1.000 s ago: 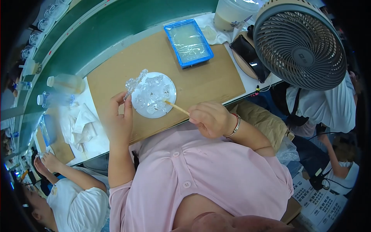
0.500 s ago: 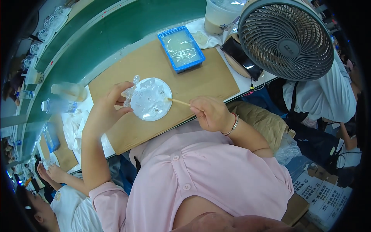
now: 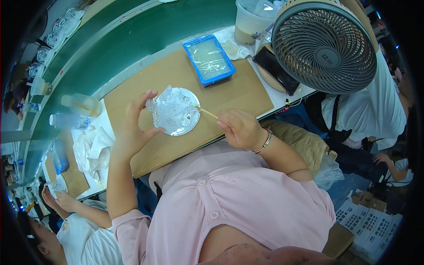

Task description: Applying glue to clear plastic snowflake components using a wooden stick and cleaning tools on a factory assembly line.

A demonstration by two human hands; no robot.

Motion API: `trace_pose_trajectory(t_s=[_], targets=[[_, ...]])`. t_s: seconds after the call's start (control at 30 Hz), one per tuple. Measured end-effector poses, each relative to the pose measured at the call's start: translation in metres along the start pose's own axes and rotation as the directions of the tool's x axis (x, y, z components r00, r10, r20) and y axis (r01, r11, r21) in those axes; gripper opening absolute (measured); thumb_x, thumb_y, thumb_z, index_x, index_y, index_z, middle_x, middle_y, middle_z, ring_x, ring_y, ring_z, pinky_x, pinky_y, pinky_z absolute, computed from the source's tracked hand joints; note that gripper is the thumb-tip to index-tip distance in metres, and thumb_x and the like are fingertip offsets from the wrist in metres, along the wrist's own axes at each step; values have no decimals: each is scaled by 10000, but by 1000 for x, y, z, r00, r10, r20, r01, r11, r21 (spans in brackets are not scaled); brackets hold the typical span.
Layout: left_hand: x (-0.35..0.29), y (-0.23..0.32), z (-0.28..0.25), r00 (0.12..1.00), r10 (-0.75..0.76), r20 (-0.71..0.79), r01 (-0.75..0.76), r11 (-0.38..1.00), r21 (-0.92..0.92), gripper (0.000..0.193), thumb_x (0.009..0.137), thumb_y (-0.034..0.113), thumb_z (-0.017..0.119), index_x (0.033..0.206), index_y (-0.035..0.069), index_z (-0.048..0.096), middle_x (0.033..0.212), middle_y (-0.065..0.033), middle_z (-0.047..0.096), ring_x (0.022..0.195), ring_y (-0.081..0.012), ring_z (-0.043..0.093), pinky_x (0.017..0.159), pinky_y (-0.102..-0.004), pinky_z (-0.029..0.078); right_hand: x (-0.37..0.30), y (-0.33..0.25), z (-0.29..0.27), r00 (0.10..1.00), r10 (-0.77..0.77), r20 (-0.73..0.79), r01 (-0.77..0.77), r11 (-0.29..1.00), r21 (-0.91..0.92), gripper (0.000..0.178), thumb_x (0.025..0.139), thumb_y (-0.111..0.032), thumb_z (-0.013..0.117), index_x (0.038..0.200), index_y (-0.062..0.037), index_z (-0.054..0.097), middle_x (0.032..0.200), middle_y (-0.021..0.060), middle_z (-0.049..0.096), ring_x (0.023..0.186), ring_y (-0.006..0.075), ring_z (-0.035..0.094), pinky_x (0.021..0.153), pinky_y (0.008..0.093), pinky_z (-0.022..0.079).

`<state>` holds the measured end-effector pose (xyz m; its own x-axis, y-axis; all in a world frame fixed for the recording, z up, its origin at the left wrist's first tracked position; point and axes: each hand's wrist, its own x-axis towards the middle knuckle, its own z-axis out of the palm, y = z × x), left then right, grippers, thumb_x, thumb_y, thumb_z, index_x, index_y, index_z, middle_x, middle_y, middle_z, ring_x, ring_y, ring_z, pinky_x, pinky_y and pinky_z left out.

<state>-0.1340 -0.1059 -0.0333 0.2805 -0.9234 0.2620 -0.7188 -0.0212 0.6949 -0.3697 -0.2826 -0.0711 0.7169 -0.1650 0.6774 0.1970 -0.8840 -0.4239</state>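
In my left hand [image 3: 136, 123] is a clear, knobbly plastic piece [image 3: 168, 107], gripped at its left side between thumb and fingers. It overlaps a round white dish [image 3: 193, 99] on the brown cardboard and covers much of it. Whether the two touch, I cannot tell. My right hand [image 3: 238, 128] pinches a thin wooden stick [image 3: 207, 113]. The stick's pale tip points left and meets the right part of the clear piece, near the dish's rim. Beyond the dish lies a blue tray [image 3: 209, 59] with clear film over its pale contents.
Cardboard [image 3: 150, 152] covers the table before me. A fan [image 3: 327, 55], a dark pouch [image 3: 276, 69] and a lidded drink cup [image 3: 251, 22] stand at the back right. Crumpled white tissue [image 3: 92, 148] and a bottle [image 3: 70, 120] lie left. A co-worker [image 3: 84, 238] sits at lower left.
My left hand has moved slightly right, bringing the clear piece farther over the dish and turning it more face-on. The stick's tip has shifted up and right, now at the clear piece.
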Motion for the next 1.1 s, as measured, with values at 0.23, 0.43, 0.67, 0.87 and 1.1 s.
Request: trace_pose_trajectory(t_s=[0.23,0.43,0.67,0.87,1.1], targets=[[-9,-8,16,992,101,-70,-98,994,46,852,560,77,865,1291,114,430,1368,-136,487,1338,-325,380,1099,-450,307,-3,-13,-8,994,-58,93,46,990,132,109,834,14,600,923,-13,542,807,126,630,677,299,635,596,341,524],[-13,-3,38,976,83,-203,-105,989,-101,783,589,53,850,1250,114,435,1382,-158,460,1342,-349,367,1091,-464,311,6,11,-2,999,53,6,-53,998,-23,102,851,0,593,936,-10,536,803,125,628,656,300,627,580,340,514],[-22,17,55,944,-10,-330,15,1000,14,772,586,46,845,1238,113,438,1337,-143,430,1261,-339,418,1038,-446,368,-8,-18,-10,989,-126,73,128,992,-11,113,826,14,571,929,-6,527,818,130,632,631,273,614,546,329,490],[-28,25,63,918,-28,-396,59,996,67,775,584,75,858,1238,105,443,1334,-153,420,1244,-339,421,1025,-438,369,-9,-23,-9,988,-133,80,134,991,-16,140,810,30,570,936,0,518,814,127,629,606,262,598,527,321,475],[-30,25,65,929,-56,-365,87,994,68,771,598,56,846,1246,121,433,1375,-169,352,1279,-363,364,1014,-456,376,-17,-24,3,994,-104,44,100,992,82,139,825,41,568,947,-1,518,829,133,631,608,268,597,528,326,472]])
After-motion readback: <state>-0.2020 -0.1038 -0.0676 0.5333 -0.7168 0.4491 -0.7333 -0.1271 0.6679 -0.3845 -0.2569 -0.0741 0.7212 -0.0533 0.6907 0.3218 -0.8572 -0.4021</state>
